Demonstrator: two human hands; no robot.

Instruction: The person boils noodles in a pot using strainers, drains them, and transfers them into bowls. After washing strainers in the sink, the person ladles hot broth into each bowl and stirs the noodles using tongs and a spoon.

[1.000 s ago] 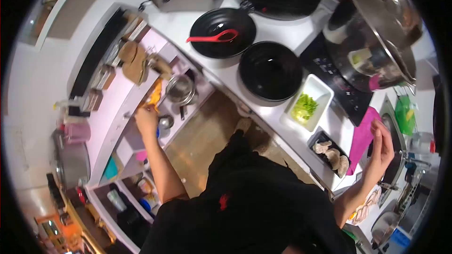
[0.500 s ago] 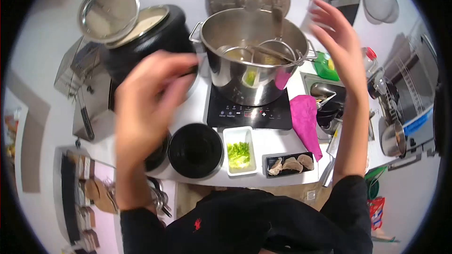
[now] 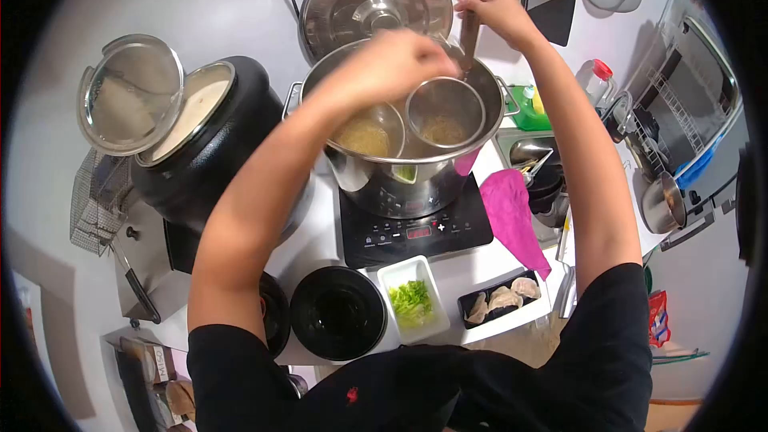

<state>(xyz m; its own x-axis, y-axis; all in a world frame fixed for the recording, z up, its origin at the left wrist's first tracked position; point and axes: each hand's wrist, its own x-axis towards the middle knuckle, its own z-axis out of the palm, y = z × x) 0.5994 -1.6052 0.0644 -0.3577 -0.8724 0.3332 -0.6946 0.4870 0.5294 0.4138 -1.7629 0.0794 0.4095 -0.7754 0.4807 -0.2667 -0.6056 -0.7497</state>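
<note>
A large steel pot (image 3: 400, 192) stands on a black induction cooker (image 3: 416, 232). Hanging inside it are two noodle strainers, a left one (image 3: 398, 124) and a right one (image 3: 482, 112), each with pale noodles in it. My right hand (image 3: 500, 16) grips the upright brown handle (image 3: 470, 36) of the right strainer, above the pot's far rim. My left hand (image 3: 412, 60) reaches over the pot, close to that strainer's far edge. Its fingers are smeared by motion, and whether they hold anything is unclear.
In front are black bowls (image 3: 338, 312), a white dish of chopped greens (image 3: 410, 304) and a black tray of dumplings (image 3: 504, 300). A black soup warmer (image 3: 224, 136) with a sieve (image 3: 132, 96) stands left. A pink cloth (image 3: 514, 216) lies right; the steel lid (image 3: 378, 0) leans behind.
Both hands have moved forward from in front of and beside the pot. The right now holds a strainer handle; the left is over the pot. The camera view has shifted.
</note>
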